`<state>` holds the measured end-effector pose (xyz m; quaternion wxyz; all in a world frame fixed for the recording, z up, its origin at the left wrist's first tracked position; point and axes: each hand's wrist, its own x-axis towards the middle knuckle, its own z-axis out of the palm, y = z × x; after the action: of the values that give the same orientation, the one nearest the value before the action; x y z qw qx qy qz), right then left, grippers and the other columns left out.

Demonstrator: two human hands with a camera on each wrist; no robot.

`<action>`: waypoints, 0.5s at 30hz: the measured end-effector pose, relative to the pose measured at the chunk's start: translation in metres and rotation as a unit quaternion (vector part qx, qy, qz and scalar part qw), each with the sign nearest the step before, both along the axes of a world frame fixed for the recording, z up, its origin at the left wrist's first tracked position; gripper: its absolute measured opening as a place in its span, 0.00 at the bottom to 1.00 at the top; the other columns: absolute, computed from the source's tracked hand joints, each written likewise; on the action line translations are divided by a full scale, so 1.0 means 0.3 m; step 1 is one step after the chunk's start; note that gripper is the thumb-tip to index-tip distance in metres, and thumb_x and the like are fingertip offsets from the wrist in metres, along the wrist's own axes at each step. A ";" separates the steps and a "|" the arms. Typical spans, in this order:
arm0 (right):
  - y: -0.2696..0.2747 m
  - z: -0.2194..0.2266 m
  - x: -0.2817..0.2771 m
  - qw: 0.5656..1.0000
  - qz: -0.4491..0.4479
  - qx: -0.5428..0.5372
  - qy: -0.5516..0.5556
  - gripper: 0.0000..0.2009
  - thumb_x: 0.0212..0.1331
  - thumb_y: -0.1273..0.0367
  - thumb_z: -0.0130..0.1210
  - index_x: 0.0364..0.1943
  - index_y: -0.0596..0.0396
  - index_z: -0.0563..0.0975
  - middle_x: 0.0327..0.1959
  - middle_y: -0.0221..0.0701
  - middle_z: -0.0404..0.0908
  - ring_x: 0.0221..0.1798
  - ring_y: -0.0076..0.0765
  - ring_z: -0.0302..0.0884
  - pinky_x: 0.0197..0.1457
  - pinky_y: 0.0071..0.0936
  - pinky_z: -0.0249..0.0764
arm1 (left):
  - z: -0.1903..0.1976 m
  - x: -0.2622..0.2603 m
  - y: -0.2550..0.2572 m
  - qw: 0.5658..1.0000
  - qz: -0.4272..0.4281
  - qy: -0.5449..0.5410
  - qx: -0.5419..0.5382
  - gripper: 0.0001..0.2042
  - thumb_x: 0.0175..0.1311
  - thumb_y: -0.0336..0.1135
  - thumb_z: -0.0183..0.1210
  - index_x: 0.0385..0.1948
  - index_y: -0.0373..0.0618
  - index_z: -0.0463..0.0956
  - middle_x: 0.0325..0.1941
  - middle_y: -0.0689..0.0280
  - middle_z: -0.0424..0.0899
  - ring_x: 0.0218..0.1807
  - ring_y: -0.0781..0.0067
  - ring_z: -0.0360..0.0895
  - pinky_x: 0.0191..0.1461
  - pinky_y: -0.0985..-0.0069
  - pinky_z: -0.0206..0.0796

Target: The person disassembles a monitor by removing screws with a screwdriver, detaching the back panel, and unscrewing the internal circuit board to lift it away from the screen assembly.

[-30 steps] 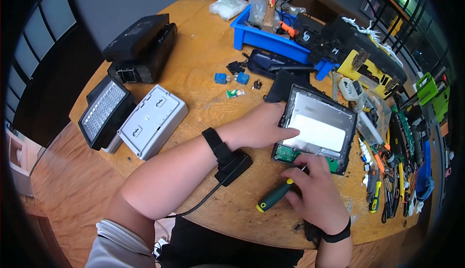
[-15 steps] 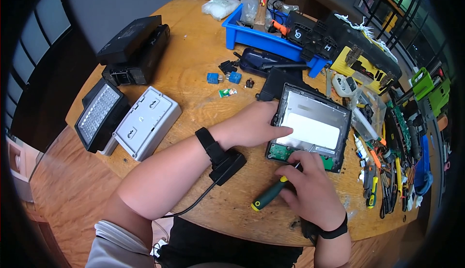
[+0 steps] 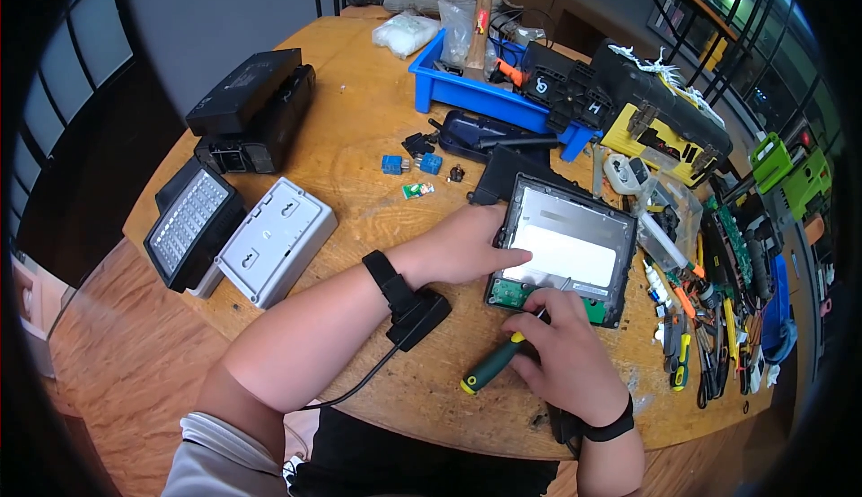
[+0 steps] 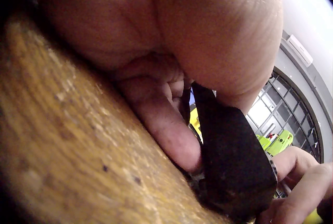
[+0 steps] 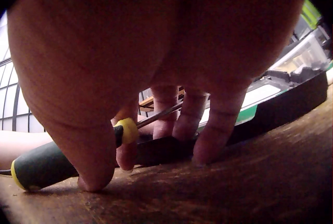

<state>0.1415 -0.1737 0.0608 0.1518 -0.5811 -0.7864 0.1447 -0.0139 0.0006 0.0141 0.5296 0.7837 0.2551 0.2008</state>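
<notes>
In the head view, my left hand [image 3: 462, 250] grips the left edge of a black-framed electronic panel [image 3: 575, 212], thumb over its silvery metal plate and fingers behind the edge. The left wrist view shows the black frame [image 4: 234, 156] between thumb and fingers, close over the wood. My right hand [image 3: 575, 353] holds a screwdriver [image 3: 489, 367] with a green and yellow handle, its metal shaft passing under the fingers toward the panel's lower part. A green circuit board [image 3: 509, 294] runs along that lower edge, partly hidden by the fingers. In the right wrist view several fingertips reach down beside the frame.
Left on the table [image 3: 377, 214] are a white plastic case [image 3: 278, 237], an LED lamp [image 3: 190, 228] and a black box [image 3: 247, 106]. Behind the panel are blue connectors [image 3: 395, 165] and a blue bin [image 3: 480, 97]. Several tools, among them a yellow-green one [image 3: 682, 362], crowd the right side.
The head view has shifted a little, so the panel and hands sit slightly further left. Both hands keep their hold, and the screwdriver stays at the panel's lower edge.
</notes>
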 end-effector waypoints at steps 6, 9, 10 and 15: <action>0.000 -0.003 0.003 1.000 0.003 0.002 0.002 0.16 0.48 0.73 0.69 0.44 0.52 0.80 0.50 0.37 0.71 0.56 0.51 0.70 0.59 0.42 0.73 | 0.008 -0.002 -0.002 1.000 -0.004 0.003 -0.021 0.23 0.67 0.41 0.66 0.57 0.36 0.73 0.35 0.61 0.85 0.28 0.77 0.80 0.31 0.77 0.75; -0.002 -0.004 0.003 1.000 0.003 0.001 0.003 0.17 0.48 0.73 0.69 0.44 0.52 0.81 0.50 0.37 0.71 0.57 0.51 0.70 0.60 0.43 0.73 | 0.009 -0.002 -0.001 1.000 -0.006 0.001 -0.013 0.23 0.67 0.41 0.66 0.57 0.36 0.73 0.36 0.61 0.85 0.27 0.77 0.80 0.31 0.77 0.75; -0.002 -0.004 0.003 1.000 0.002 -0.001 0.005 0.17 0.48 0.73 0.69 0.44 0.52 0.81 0.50 0.37 0.71 0.57 0.51 0.70 0.60 0.43 0.73 | 0.009 -0.002 0.000 1.000 -0.007 0.000 -0.012 0.23 0.67 0.41 0.66 0.57 0.36 0.73 0.36 0.61 0.85 0.27 0.77 0.80 0.31 0.77 0.75; -0.001 0.003 -0.001 1.000 0.001 0.003 0.000 0.17 0.47 0.73 0.69 0.44 0.52 0.81 0.51 0.37 0.71 0.57 0.51 0.70 0.59 0.42 0.74 | 0.003 -0.002 0.001 1.000 -0.008 -0.001 -0.023 0.23 0.68 0.41 0.66 0.58 0.35 0.73 0.36 0.60 0.85 0.28 0.77 0.81 0.31 0.77 0.75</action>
<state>0.1413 -0.1741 0.0616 0.1536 -0.5796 -0.7874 0.1430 -0.0144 0.0009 0.0149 0.5494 0.7730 0.2531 0.1912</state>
